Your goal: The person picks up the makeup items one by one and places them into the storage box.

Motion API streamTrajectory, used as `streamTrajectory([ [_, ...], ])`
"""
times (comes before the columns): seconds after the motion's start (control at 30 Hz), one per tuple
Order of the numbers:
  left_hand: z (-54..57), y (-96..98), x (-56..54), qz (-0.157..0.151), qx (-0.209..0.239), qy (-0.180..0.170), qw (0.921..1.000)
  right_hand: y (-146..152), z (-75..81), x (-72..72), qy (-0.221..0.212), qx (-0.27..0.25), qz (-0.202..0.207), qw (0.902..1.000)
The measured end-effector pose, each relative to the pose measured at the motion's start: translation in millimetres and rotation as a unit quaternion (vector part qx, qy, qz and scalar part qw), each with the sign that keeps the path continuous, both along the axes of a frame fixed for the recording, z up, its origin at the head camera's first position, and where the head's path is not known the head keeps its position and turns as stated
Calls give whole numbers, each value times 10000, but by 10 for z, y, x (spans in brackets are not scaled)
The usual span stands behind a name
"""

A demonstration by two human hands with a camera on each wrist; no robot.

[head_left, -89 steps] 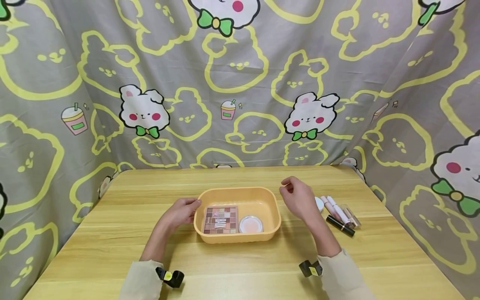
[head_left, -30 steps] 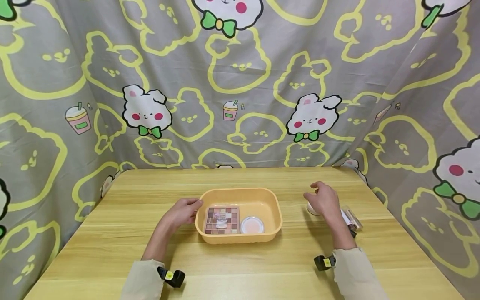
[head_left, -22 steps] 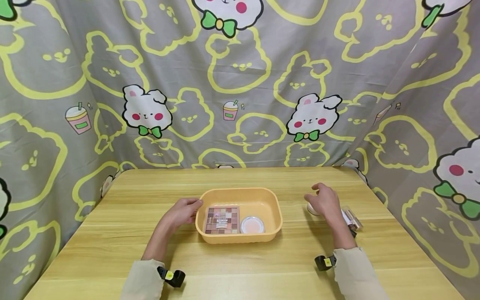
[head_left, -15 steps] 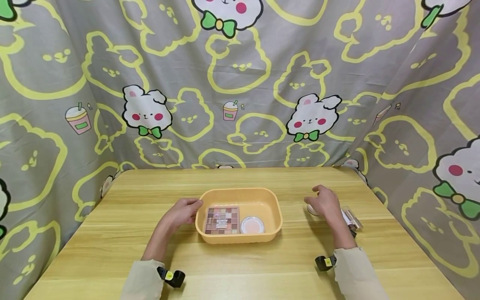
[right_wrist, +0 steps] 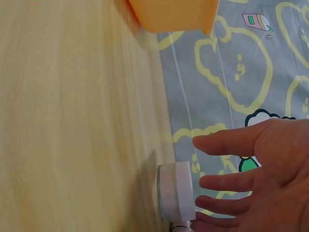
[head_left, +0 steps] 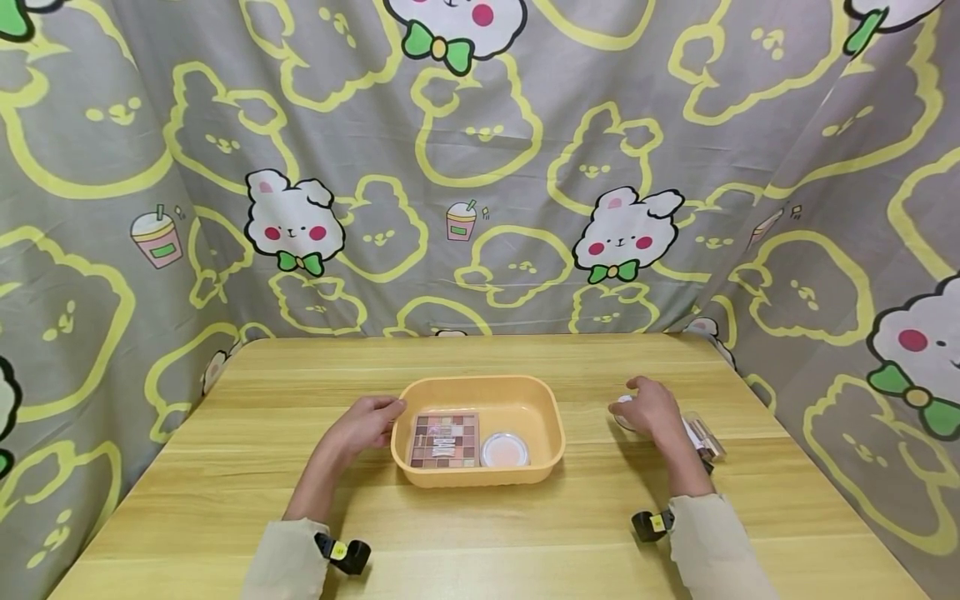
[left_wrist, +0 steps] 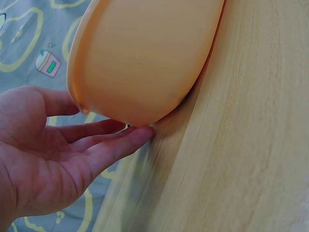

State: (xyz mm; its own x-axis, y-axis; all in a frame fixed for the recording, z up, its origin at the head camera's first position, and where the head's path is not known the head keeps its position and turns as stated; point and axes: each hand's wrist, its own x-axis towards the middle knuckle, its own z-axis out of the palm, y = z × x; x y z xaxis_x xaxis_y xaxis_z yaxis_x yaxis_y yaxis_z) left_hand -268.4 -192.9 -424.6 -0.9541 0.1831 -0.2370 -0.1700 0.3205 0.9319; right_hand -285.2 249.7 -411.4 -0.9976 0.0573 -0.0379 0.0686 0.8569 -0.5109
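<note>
In the head view, my left hand (head_left: pixel 363 422) is at the left end of a yellow plastic basket (head_left: pixel 480 477). Its thumb meets the rim and its fairly straight fingers touch the outer wall, as the left wrist view shows. Inside the basket lie an eyeshadow palette (head_left: pixel 445 442) and a round compact (head_left: pixel 505 450). My right hand (head_left: pixel 651 410) hovers over a small round white-lidded jar (right_wrist: pixel 175 192), thumb and fingers spread with nothing between them. Its fingertips come close to the lid; I cannot tell whether they touch. The hand partly covers the jar in the head view.
To the right, partly hidden by my right forearm, lie several slim makeup tubes (head_left: pixel 702 435) and the end of a black one. The wooden table (head_left: pixel 480 533) ends at a patterned grey curtain (head_left: pixel 480 275) behind and at both sides.
Since the earliest frame my right hand has moved right, from beside the basket to the jar. Over the last second it sinks slightly towards it. My left hand stays at the basket.
</note>
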Motion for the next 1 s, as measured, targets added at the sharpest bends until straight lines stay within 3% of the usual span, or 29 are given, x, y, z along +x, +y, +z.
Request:
streamTrajectory([
  [0.27, -2, 3, -9, 104, -59, -9, 9999, 29, -29, -11, -260, 104, 79, 9996],
  [1.0, 9, -14, 3, 96, -20, -16, 10000, 66, -53, -5, -49, 204, 251, 9995],
])
